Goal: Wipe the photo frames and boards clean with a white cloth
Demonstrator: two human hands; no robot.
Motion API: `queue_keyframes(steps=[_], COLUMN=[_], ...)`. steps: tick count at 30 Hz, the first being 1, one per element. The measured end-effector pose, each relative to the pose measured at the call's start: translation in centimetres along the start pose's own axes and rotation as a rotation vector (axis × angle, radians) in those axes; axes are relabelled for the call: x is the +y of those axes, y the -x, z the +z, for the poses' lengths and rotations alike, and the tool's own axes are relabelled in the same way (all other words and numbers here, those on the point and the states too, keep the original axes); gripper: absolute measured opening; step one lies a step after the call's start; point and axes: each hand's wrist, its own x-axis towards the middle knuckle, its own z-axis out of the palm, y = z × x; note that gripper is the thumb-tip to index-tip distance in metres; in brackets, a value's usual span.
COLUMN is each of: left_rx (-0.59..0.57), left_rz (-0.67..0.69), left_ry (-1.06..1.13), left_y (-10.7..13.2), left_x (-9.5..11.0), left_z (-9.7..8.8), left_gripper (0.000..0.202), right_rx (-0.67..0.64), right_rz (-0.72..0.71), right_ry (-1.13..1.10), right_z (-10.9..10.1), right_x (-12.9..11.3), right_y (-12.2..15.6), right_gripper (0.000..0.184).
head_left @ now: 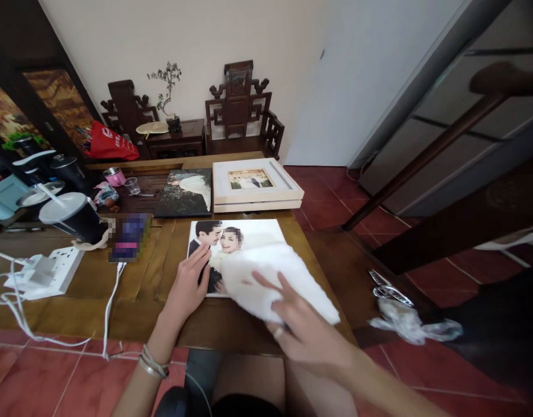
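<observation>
A wedding photo panel [214, 269] lies flat near the table's right end, showing two people against white. My left hand [191, 274] rests on its left side, fingers stretched out, with nothing in the grip. Over the panel's right part spreads a white fluffy cloth [275, 272], which hides much of the picture and hangs past its lower right edge. My right hand [294, 321], a little smeared by motion, holds the cloth, with fingers pressed on top and some fabric between them.
Behind the panel lie a dark photo panel [186, 194] and stacked white frames [255, 182]. To the left are a phone [129, 238] on a cable, a lidded cup [77, 217] and a power strip [69, 269]. Scissors [392, 289] and crumpled plastic [407, 323] lie at right.
</observation>
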Motion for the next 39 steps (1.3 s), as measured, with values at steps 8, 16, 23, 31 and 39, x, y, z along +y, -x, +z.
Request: queue_keyframes(steps=[8,16,23,31,39], left_rx=[0.028,0.017,-0.022,-0.051,-0.035], left_rz=[-0.008,-0.018,0.005,-0.003,-0.008], left_ry=[0.023,0.011,-0.013,-0.001,0.016], left_y=[-0.1,-0.1,-0.3,-0.3,-0.2], left_x=[0.0,0.0,0.1,-0.1,-0.2], left_z=[0.2,0.1,-0.4,-0.6,-0.4], left_gripper=[0.039,0.039,0.040,0.039,0.039], right_rx=[0.107,0.040,-0.113,0.054,0.060], right_rz=[0.178,0.085,-0.037,0.139,0.145], right_ry=[0.060,0.036,-0.087,0.003,0.013], right_z=[-1.7,0.1,-0.5,-1.7,-0.8], right_x=[6.2,1.8,-1.4,4.1,3.5], right_y=[-10.1,-4.6,0.3,-8.4,-7.1], right_gripper=[0.019,0.019,0.016,0.022,0.021])
